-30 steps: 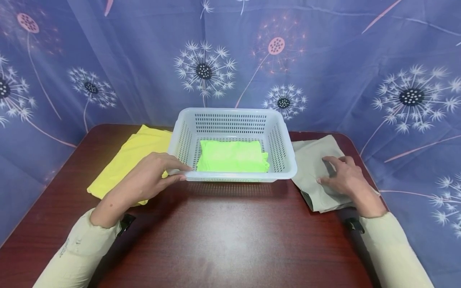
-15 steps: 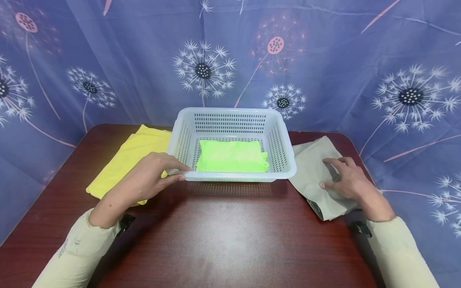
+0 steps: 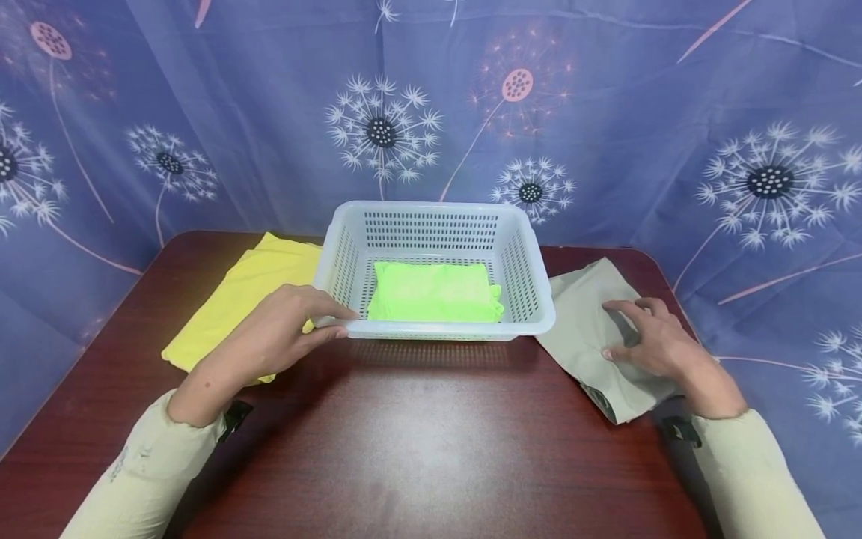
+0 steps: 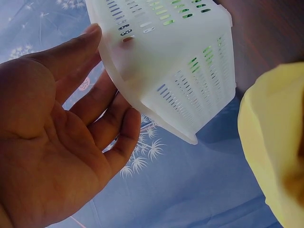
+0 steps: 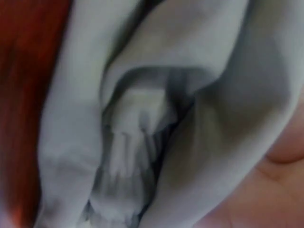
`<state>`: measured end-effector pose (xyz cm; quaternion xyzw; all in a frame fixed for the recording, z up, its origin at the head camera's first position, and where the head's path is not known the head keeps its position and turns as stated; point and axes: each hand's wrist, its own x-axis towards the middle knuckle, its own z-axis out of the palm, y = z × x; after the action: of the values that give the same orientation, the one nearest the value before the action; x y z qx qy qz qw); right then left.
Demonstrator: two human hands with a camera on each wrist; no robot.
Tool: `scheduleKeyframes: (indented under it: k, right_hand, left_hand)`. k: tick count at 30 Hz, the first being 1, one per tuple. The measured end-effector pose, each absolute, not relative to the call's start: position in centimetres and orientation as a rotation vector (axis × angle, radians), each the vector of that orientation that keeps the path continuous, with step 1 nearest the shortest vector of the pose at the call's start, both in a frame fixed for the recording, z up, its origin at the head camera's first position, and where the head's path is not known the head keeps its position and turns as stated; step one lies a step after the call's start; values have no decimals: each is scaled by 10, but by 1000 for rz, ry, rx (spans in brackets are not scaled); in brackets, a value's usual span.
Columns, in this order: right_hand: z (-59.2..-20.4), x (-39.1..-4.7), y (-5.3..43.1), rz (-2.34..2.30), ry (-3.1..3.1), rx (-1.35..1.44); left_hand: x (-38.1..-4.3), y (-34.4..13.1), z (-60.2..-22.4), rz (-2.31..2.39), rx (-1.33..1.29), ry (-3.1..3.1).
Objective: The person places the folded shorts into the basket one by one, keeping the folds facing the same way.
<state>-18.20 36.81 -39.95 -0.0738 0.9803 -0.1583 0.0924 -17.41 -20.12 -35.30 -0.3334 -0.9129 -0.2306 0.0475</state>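
Observation:
My left hand [image 3: 283, 329] holds the near left corner of a white perforated plastic basket [image 3: 451, 328]. The thumb lies outside the rim and a finger reaches inside. In the left wrist view, the remaining fingers of the hand [image 4: 71, 123] curve beside the basket wall [image 4: 175, 76]. Inside the basket a folded neon-green cloth [image 3: 434, 292] lies flat. At the right, my right hand [image 3: 663, 344] grips a folded grey cloth [image 3: 582, 322], thumb and forefinger on its upper face. Its loose folds [image 5: 133, 142] fill the right wrist view and hide the fingertips.
A folded yellow cloth [image 3: 249, 288] lies left of the basket, partly under my left forearm. Everything stands on a dark reddish wooden table [image 3: 417, 442]. A blue curtain with a dandelion print [image 3: 269, 112] hangs behind the table and at its sides.
My right hand has shifted right and toward me, and the grey cloth has turned and slid along with it, its front corner nearer. My left hand and the basket stay put.

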Motion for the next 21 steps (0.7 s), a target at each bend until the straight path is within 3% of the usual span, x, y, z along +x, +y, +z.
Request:
scheduleKeyframes:
  k: [21]
  right_hand:
    - [-398, -172, 371, -462, 2932, -410]
  left_hand:
    - [-174, -201, -353, -707, -1008, -2800]
